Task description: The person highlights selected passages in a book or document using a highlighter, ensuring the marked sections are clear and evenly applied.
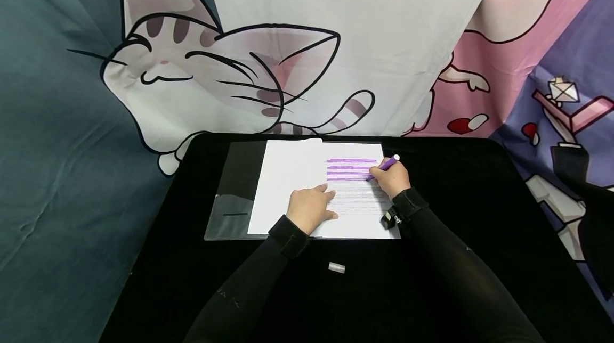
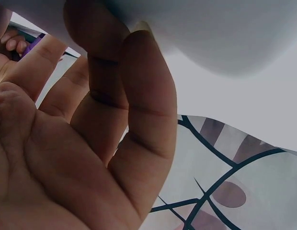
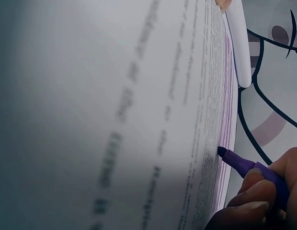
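Note:
In the head view, a white printed page (image 1: 357,226) lies on the right, with several purple lines drawn across its upper text. My right hand (image 1: 394,179) pinches a purple marker (image 1: 390,162) with a white end, tip down near the lowest purple line. The right wrist view shows the dark tip of the marker (image 3: 239,162) close to the page, fingers curled round its barrel. With fingers spread, my left hand (image 1: 309,209) rests near where the printed page meets the blank white page (image 1: 288,183). Its palm and bent fingers (image 2: 151,100) fill much of the left wrist view.
A dark translucent folder cover (image 1: 230,220) extends left of the pages. A small pale cylindrical piece (image 1: 337,267) lies on the black table (image 1: 460,183) in front of them. Behind hangs a cloth (image 1: 393,29) printed with a cartoon cat.

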`<state>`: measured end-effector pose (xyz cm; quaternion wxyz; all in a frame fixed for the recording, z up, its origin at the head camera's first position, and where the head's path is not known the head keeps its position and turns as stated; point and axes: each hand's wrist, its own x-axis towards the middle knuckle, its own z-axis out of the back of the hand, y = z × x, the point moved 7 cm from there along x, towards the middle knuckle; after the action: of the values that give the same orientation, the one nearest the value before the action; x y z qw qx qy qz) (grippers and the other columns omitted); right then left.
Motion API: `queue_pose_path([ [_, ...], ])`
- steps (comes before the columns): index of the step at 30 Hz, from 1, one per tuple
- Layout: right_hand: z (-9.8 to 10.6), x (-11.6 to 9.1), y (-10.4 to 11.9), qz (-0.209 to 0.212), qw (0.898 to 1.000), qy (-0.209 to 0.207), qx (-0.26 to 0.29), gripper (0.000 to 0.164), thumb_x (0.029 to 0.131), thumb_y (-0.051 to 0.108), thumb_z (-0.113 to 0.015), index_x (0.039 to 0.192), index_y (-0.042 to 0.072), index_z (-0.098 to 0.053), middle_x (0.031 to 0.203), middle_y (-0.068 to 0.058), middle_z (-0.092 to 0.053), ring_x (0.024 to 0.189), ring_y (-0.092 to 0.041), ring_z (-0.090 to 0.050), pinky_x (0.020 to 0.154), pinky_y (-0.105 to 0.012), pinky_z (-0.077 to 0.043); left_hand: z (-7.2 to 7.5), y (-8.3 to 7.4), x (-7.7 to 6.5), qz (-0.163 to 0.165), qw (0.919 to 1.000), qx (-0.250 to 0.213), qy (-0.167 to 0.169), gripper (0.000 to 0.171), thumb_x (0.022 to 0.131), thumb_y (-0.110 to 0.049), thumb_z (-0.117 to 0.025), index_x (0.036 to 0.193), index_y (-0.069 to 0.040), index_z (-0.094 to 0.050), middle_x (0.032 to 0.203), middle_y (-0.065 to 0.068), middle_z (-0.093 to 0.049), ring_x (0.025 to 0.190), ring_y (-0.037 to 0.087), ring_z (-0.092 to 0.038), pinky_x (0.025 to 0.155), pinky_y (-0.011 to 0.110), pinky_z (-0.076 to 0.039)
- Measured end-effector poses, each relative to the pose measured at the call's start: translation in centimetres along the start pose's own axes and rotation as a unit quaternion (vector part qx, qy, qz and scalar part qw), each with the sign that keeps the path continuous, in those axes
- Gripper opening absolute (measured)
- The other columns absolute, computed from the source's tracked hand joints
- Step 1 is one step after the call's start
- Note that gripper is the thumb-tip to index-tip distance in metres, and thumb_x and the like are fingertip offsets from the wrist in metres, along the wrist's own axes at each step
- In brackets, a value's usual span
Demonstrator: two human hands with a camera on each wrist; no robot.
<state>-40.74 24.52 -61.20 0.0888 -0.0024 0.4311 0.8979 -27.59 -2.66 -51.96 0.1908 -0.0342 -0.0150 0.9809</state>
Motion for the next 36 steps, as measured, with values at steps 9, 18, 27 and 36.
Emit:
queue_pose_path([
  [9,0.4,0.0,-0.3,-0.013,1.000,0.000,0.022,0.025,0.092,0.025,-0.078,0.074,0.017,-0.062,0.068,-0.002,-0.065,0.064,-0.025,-0.057,0.057,-0.036,-0.043,0.0,0.0,0.1,0.001,1.0000,0.005,0.007,0.069,0.095,-0.062,-0.084,0.156,-0.031,-0.071,0.167,-0.003,-0.066,0.142,0.025,-0.075,0.097,0.051,-0.069],
  [18,1.0,-1.1,0.4,-0.019,0.999,-0.011,0.029,0.029,0.093,0.024,-0.079,0.071,0.018,-0.061,0.066,0.001,-0.062,0.066,-0.022,-0.054,0.057,-0.036,-0.039,-0.1,0.1,0.1,-0.003,1.0000,0.005,-0.007,0.070,0.093,-0.063,-0.085,0.154,-0.031,-0.073,0.164,-0.003,-0.068,0.138,0.025,-0.078,0.093,0.050,-0.069],
  [27,1.1,-0.4,-0.1,-0.012,1.000,-0.009,0.015,0.029,0.093,0.025,-0.077,0.070,0.019,-0.061,0.064,0.000,-0.059,0.060,-0.022,-0.050,0.053,-0.036,-0.038,-0.1,0.1,0.1,-0.003,0.9999,0.010,-0.003,0.070,0.094,-0.064,-0.083,0.155,-0.032,-0.072,0.165,-0.003,-0.067,0.138,0.025,-0.078,0.092,0.051,-0.070],
  [36,1.2,0.5,-1.3,-0.003,1.000,-0.004,0.005,0.027,0.092,0.026,-0.077,0.073,0.017,-0.060,0.067,-0.003,-0.062,0.063,-0.027,-0.054,0.054,-0.037,-0.041,-0.1,0.1,0.1,-0.005,0.9999,0.008,-0.011,0.070,0.093,-0.064,-0.084,0.154,-0.031,-0.073,0.164,-0.002,-0.068,0.136,0.026,-0.079,0.089,0.050,-0.070],
])
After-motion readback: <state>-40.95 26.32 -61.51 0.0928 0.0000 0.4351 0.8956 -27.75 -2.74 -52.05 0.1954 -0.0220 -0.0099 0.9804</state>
